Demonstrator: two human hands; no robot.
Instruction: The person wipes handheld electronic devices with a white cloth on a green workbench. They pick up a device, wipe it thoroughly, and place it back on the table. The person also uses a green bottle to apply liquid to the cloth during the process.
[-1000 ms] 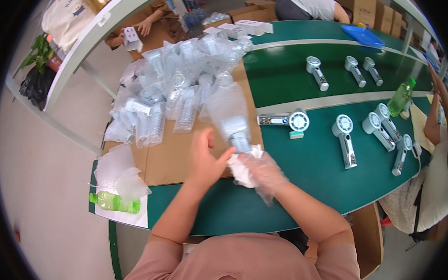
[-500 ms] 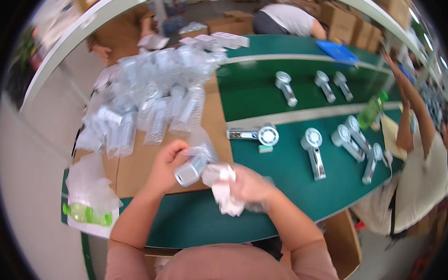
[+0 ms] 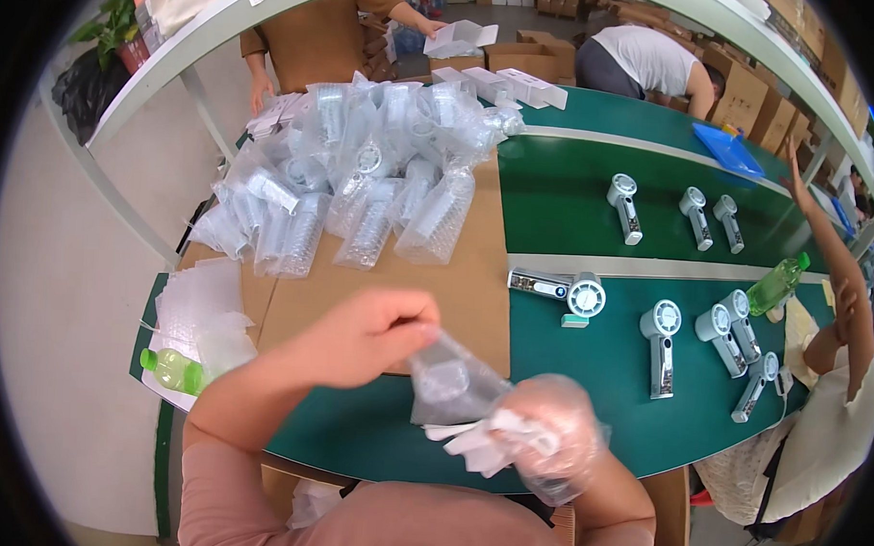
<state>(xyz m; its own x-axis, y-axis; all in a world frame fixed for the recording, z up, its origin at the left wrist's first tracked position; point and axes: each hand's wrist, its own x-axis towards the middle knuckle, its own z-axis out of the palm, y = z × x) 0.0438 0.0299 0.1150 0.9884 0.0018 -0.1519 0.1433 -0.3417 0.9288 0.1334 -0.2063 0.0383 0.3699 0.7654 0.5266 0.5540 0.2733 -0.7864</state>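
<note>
My left hand (image 3: 372, 338) is closed, pinching one end of a clear plastic bag (image 3: 477, 363) above the table's near edge. A pale, rounded object (image 3: 443, 379) shows through that bag; its kind is blurred, though it resembles the handheld fans' handles. My right hand (image 3: 552, 421) is closed around a crumpled white cloth or tissue (image 3: 489, 443) at the bag's other end. Loose clear plastic film (image 3: 574, 470) wraps over my right hand and wrist. Right of my hands, a silver handheld fan (image 3: 660, 353) lies on the green table (image 3: 587, 375).
Bagged fans (image 3: 363, 184) are heaped on cardboard (image 3: 310, 312) at the back left. More fans (image 3: 694, 219) lie at the right, near a green bottle (image 3: 778, 285). Another bottle (image 3: 172, 370) lies by empty bags (image 3: 200, 298) at left. Co-workers (image 3: 647, 59) are across and to the right.
The view has shifted, so the table's things sit farther right. My left hand has changed its hold, and the pale object's end with a slot no longer faces me.
</note>
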